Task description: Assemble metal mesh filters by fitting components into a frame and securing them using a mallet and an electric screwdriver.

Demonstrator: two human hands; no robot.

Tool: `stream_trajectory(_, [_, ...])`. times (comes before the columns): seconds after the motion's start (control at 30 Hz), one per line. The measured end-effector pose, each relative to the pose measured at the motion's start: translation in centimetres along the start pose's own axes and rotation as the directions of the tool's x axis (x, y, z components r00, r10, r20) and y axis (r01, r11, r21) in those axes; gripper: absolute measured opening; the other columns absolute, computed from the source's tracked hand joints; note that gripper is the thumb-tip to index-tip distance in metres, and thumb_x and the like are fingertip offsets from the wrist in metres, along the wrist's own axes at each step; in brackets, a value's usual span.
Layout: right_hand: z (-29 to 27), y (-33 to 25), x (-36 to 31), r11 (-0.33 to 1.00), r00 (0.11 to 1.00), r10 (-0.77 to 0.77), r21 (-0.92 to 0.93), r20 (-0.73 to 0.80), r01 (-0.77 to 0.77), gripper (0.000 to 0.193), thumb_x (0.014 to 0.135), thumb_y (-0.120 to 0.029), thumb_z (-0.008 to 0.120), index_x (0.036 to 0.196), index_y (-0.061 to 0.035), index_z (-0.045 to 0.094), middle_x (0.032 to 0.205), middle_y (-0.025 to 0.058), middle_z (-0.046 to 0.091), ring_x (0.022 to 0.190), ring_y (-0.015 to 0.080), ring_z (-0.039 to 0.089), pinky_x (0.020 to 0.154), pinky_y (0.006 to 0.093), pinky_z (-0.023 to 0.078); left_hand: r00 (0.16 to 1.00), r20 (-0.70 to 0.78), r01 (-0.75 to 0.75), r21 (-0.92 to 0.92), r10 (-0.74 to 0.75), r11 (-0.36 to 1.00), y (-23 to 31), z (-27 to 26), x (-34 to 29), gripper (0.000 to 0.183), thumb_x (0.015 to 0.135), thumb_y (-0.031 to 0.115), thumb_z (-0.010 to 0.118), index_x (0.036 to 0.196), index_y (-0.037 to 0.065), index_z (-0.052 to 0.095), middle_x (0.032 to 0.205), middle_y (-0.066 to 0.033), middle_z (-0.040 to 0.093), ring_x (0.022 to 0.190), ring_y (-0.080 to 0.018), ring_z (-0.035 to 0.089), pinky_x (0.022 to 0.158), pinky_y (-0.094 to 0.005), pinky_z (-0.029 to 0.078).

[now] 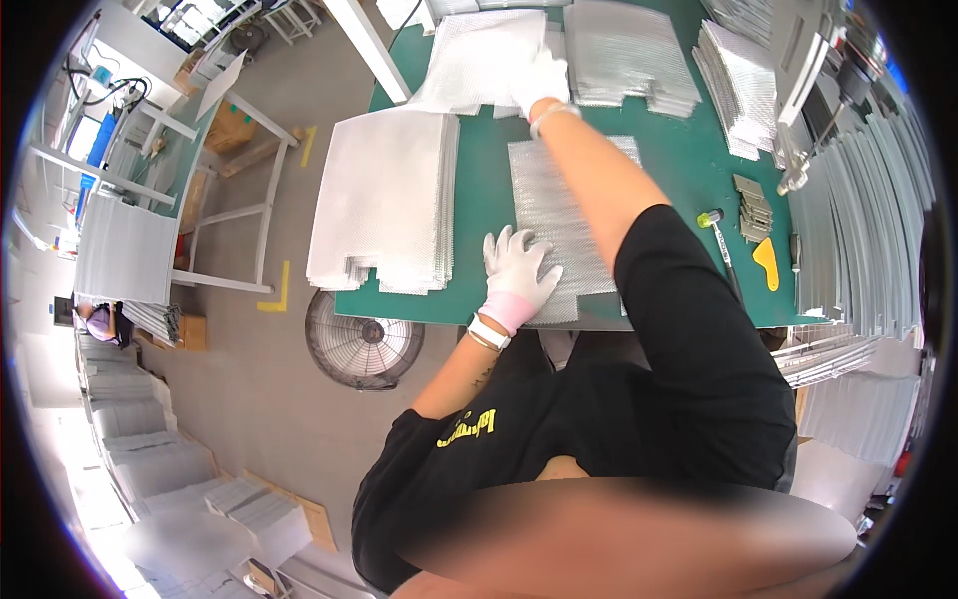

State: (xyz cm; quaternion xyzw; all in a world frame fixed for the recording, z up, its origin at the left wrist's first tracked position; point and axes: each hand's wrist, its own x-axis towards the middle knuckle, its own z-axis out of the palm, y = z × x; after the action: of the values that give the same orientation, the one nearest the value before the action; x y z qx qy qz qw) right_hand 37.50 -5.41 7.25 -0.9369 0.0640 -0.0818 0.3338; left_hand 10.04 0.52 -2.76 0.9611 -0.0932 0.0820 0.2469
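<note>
My left hand [519, 275], in a white and pink glove, lies flat with fingers spread at the left edge of a silvery mesh-textured sheet [564, 215]. This sheet rests on the green tabletop [479, 210] in front of me. My right hand [544, 82], also gloved, reaches out over it to the right edge of a far stack of whitish notched sheets [479, 60]. Its fingers wash out against the pale sheets, so their grip cannot be made out. Left of my left hand stands a thick stack of white sheets [384, 195] with notched near edges.
Far right sit more mesh sheets [631, 55] and a slanted stack [736, 90]. A mallet [717, 235], small metal plates [752, 208] and a yellow scraper [765, 265] lie at right, beside upright grey panels [868, 220]. A floor fan [367, 339] stands below the table's left edge.
</note>
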Motion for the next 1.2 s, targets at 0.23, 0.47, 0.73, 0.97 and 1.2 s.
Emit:
stream_trajectory(0.23, [-6.5, 0.9, 10.6, 0.434, 0.839, -0.473, 0.758, -0.269, 0.487, 0.049, 0.086, -0.007, 0.069, 0.134, -0.0016, 0.059, 0.112, 0.0058, 0.068, 0.099, 0.0134, 0.061, 0.089, 0.0258, 0.049, 0.996, 0.038, -0.078, 0.007, 0.078, 0.997, 0.7, 0.0, 0.8, 0.042, 0.083, 0.037, 0.070, 0.118, 0.014, 0.067, 0.132, -0.0168, 0.053, 0.135, -0.0420, 0.036, 0.117, -0.0618, 0.016])
stream_trajectory(0.47, [-17.9, 5.1, -0.4, 0.185, 0.875, -0.483, 0.978, 0.005, 0.096, 0.033, 0.095, -0.007, 0.062, 0.126, -0.0003, 0.062, 0.108, 0.0046, 0.069, 0.099, 0.0141, 0.064, 0.088, 0.0270, 0.051, 0.996, 0.068, -0.059, 0.137, 0.050, 0.989, 0.3, -0.3, -0.2, 0.046, 0.084, 0.041, 0.067, 0.122, 0.017, 0.067, 0.141, -0.0188, 0.046, 0.138, -0.0423, 0.033, 0.118, -0.0622, 0.014])
stream_trajectory(0.73, [-21.4, 22.8, -18.3, 0.302, 0.969, -0.170, 0.946, 0.177, -0.120, 0.050, 0.094, -0.007, 0.063, 0.141, -0.0009, 0.048, 0.139, 0.0124, 0.055, 0.102, 0.0147, 0.062, 0.079, 0.0232, 0.052, 0.915, -0.391, -0.129, -0.044, 0.102, 0.991, 0.8, -3.1, -1.8, 0.041, 0.083, 0.025, 0.071, 0.119, 0.006, 0.064, 0.140, -0.0204, 0.051, 0.134, -0.0419, 0.043, 0.115, -0.0550, 0.026])
stream_trajectory(0.97, [-19.2, 26.8, -25.5, 0.636, 0.953, -0.088, 0.752, 0.292, -0.172, 0.042, 0.093, -0.006, 0.065, 0.133, 0.0014, 0.057, 0.121, 0.0072, 0.066, 0.082, 0.0055, 0.059, 0.071, 0.0193, 0.049, 0.937, 0.196, 0.272, -0.928, -0.289, 0.255, 4.9, -4.9, -5.2, 0.076, 0.098, 0.016, 0.061, 0.157, 0.002, 0.014, 0.117, -0.0181, 0.061, 0.081, -0.0138, 0.062, 0.072, -0.0275, 0.055])
stream_trajectory(1.2, [-18.3, 24.8, -24.6, 0.868, 0.963, -0.130, 0.496, 0.235, -0.003, 0.039, 0.090, -0.009, 0.064, 0.127, 0.0005, 0.062, 0.106, 0.0053, 0.070, 0.072, 0.0059, 0.056, 0.070, 0.0211, 0.048, 0.992, -0.044, 0.102, -0.315, -0.121, 0.944, 3.9, -3.2, -3.5, 0.071, 0.082, 0.021, 0.076, 0.142, -0.003, 0.047, 0.101, -0.0103, 0.059, 0.073, -0.0151, 0.056, 0.071, -0.0293, 0.051])
